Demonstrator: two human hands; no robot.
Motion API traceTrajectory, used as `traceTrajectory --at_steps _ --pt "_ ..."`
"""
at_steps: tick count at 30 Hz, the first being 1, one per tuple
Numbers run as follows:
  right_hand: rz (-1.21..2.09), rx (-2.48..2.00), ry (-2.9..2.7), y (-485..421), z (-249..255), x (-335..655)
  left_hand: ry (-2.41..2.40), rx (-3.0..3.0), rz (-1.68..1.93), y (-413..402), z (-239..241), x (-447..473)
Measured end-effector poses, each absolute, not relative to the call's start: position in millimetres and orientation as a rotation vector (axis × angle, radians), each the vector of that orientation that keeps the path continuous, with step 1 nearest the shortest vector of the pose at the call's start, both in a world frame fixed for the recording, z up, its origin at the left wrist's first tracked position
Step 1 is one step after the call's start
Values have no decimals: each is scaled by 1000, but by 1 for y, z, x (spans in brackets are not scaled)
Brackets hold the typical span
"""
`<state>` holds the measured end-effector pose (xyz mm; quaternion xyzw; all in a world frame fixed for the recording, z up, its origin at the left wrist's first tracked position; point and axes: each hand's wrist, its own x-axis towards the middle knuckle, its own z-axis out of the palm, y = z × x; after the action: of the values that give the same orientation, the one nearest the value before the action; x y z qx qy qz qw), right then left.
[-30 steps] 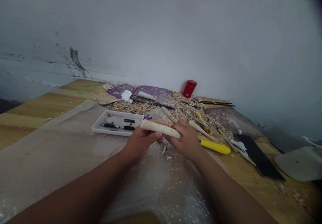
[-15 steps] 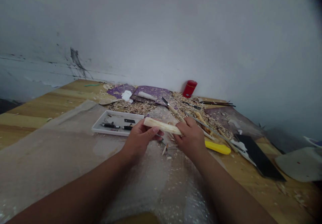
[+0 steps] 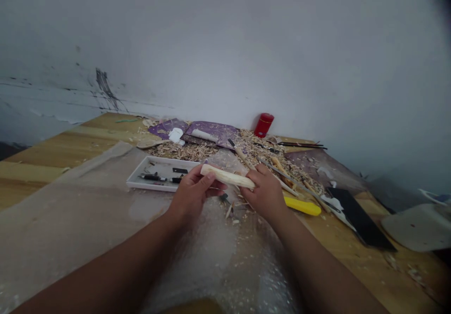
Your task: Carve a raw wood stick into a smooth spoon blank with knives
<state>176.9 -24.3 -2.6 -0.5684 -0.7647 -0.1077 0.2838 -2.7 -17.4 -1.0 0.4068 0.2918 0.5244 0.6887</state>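
Note:
My left hand [image 3: 192,192] is closed around the left end of a pale, peeled stick of wood [image 3: 227,176], thumb along its near side. At the stick's other end, the fingers of my right hand [image 3: 264,192] are wrapped around it. A carving tool [image 3: 241,153] with a wooden handle and dark tip slants up and left from behind my right hand; I cannot tell whether the hand holds it too. A yellow handle [image 3: 302,206] sticks out beside my right wrist. The stick is raised above a plastic sheet [image 3: 148,239] dotted with wood chips.
Left of my hands sits a white tray [image 3: 132,181] with black pen-like tools. Curled shavings [image 3: 190,152] and purple sheets [image 3: 225,129] cover the back. A red canister [image 3: 264,125] leans near the wall. A black slab [image 3: 359,217] lies at the right.
The whole view has shifted slightly. My left thumb has slid a little left along the stick. Both hands keep hold of it.

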Motion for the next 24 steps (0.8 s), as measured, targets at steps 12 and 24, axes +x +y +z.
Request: traceTrajectory --at_steps 12,24 --pt "-42 -1375 -1865 -24 2 180 850 965 1195 -13 -6 -5" --pt "51 -1304 -2155 -28 -6 169 794 1118 1199 -13 -7 -4"
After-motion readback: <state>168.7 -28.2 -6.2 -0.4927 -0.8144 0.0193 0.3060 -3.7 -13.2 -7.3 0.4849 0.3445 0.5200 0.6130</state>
